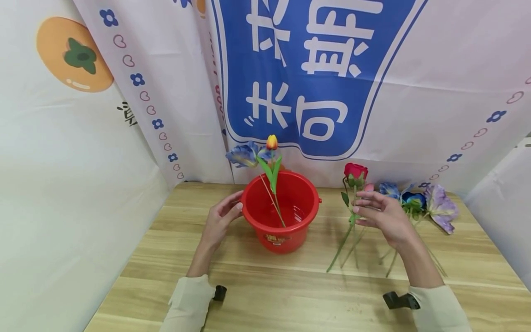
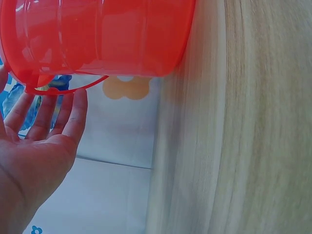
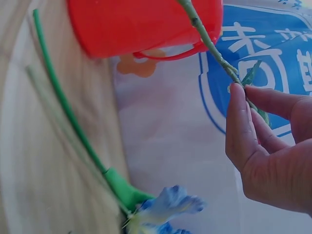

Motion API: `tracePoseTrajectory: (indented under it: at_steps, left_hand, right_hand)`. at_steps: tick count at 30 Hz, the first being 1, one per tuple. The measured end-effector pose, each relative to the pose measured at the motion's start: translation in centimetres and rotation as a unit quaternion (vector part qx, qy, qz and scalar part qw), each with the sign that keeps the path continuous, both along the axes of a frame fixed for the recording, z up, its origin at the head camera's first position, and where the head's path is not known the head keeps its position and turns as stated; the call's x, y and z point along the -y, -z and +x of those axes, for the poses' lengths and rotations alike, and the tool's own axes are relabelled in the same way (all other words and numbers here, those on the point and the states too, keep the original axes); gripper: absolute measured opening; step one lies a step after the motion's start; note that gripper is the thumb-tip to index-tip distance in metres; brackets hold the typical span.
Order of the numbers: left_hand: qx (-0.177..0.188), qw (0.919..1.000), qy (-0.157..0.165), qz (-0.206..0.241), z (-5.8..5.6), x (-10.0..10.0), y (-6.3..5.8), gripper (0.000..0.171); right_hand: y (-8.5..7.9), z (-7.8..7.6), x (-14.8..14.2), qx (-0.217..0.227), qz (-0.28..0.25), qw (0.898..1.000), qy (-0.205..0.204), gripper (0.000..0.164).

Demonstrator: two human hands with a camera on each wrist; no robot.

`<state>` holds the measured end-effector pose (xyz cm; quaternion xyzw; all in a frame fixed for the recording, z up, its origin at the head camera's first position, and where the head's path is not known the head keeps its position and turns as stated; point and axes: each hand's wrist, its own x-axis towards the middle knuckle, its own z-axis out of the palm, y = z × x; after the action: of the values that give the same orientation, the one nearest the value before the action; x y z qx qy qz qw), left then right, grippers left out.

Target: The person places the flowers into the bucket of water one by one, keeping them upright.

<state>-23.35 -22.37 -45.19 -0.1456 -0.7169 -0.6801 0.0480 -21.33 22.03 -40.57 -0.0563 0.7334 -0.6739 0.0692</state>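
Note:
A red bucket (image 1: 280, 240) stands upright on the table. In it lean a red-and-yellow tulip (image 1: 272, 142) and a blue flower (image 1: 244, 155), their heads above the rim. My left hand (image 1: 221, 220) touches the bucket's left side by the rim, fingers fairly straight; in the left wrist view they lie against its thin red handle (image 2: 68, 91). To the bucket's right, my right hand (image 1: 386, 216) pinches a red rose (image 1: 356, 172) by its stem (image 3: 212, 46) between thumb and fingertips, the bloom upward.
Blue flowers (image 1: 414, 202) and a purple flower (image 1: 443, 210) lie on the wooden table (image 1: 298, 295) at the right, stems toward me. A pink bloom (image 1: 368, 187) shows behind my right hand. A printed cloth (image 1: 435, 115) hangs along the table's back edge.

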Motion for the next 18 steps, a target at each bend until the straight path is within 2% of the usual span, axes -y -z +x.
tracePoseTrajectory:
  at_steps: [6, 18]
  left_hand:
    - [0.0, 1.0, -0.001, -0.001, 0.0, 0.1, 0.0, 0.047]
    - [0.004, 1.0, -0.004, -0.006, 0.2, 0.0, -0.1, 0.047]
  right_hand:
    - [-1.6, -0.3, 1.0, -0.008, -0.029, 0.999, 0.011, 0.044]
    - [-5.0, -1.0, 3.6, -0.022, -0.032, 0.999, 0.037, 0.05]
